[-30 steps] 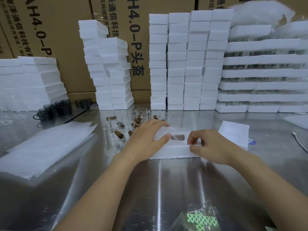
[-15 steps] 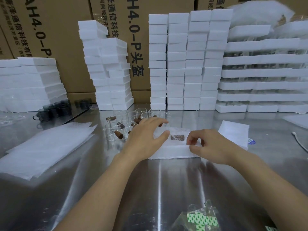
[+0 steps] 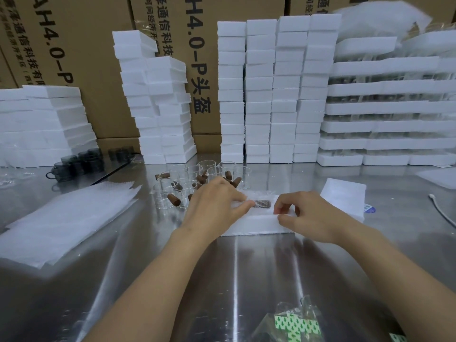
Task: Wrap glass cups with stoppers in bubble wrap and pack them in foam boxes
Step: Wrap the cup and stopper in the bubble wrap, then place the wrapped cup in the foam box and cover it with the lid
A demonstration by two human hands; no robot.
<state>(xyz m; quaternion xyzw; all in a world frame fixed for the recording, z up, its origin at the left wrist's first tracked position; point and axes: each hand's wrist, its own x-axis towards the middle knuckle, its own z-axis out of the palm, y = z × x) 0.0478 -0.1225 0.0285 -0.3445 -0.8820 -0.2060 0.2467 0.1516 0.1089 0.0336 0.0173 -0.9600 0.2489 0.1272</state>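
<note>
A white foam box (image 3: 256, 227) lies on the steel table in front of me. In it sits a cup wrapped in bubble wrap, its brown stopper (image 3: 262, 204) showing through the wrap. My left hand (image 3: 214, 208) rests on the left part of the bundle with relaxed fingers, thumb reaching toward the stopper. My right hand (image 3: 311, 218) pinches the wrap at the box's right end with curled fingers. Behind my left hand stand several clear glass cups (image 3: 187, 178) with brown stoppers.
A stack of bubble wrap sheets (image 3: 66, 218) lies at left, a white foam piece (image 3: 345, 196) right of the box. Tall stacks of foam boxes (image 3: 276, 95) line the back. Dark cups (image 3: 74, 164) stand far left. A bag with green labels (image 3: 296, 324) lies near me, a white cable (image 3: 441, 213) at right.
My left hand's fingers have shifted slightly over the wrapped cup. My right hand keeps its pinch in the same spot.
</note>
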